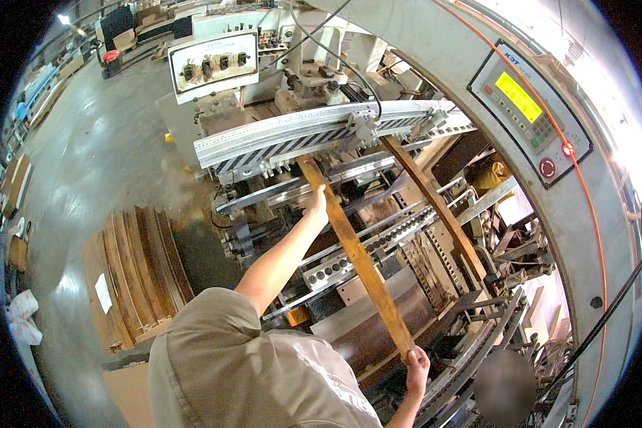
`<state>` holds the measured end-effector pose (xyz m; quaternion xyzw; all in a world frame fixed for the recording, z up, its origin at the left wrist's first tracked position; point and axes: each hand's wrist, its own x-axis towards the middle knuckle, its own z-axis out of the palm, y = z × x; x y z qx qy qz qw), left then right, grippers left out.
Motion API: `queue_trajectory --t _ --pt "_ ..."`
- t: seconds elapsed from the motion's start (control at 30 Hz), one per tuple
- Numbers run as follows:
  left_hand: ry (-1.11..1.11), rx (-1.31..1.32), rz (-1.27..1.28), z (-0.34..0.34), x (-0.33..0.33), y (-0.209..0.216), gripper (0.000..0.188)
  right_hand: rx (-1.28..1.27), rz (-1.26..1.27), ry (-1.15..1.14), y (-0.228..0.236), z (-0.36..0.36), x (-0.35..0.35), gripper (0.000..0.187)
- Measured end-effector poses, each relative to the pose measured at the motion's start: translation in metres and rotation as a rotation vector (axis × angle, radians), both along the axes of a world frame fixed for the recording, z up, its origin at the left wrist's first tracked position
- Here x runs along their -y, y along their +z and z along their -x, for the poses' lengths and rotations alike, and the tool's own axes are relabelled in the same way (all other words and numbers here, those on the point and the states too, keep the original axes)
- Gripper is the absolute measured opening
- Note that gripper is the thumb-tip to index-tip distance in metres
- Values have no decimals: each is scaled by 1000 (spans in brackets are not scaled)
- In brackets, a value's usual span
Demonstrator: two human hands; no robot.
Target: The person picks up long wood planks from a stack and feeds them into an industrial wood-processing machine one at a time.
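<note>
A long, narrow wooden board (362,255) lies slantwise over the machine bed, its far end reaching the metal fence (278,135). My left hand (317,205) grips the board's left edge near that far end, the fingers partly hidden by it. At the near end, my right hand (416,365) is closed around the board's tip, thumb on top. Further right, a second wooden board (439,203) of similar shape rests across the rails, apart from both hands. Below the boards runs a metal rail with a row of round holes (329,271).
Curved wooden panels (132,274) are stacked on the floor at left, with a white paper on them. A switch box (215,65) stands at the back left. Along the right, the machine frame carries a control panel (528,110) with a lit yellow screen and an orange cable (589,189).
</note>
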<state>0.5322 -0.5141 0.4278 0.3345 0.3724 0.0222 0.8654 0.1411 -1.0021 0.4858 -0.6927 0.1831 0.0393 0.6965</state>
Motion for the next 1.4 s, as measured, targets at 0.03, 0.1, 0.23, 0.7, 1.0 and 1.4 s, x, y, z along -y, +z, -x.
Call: queue_trajectory --t 0.03,0.1,0.23,0.7,1.0,1.4 --pt "10 -67 -54 -8 -4 -10 104 -107 -158 31 -5 -12 7 36" --pt "71 -63 -154 -22 -56 -30 101 -123 -323 88 -7 -44 -11 34" --pt "109 -58 -163 -23 40 13 74 -224 -131 -198 -3 -34 16 35" --pt "130 -7 -312 -12 26 30 60 -427 327 -56 30 -73 -4 41" --pt "258 18 -473 0 44 42 45 -371 332 -147 39 -65 -14 45" --pt "231 21 -480 -4 48 40 51 -410 255 -83 28 -60 5 35"
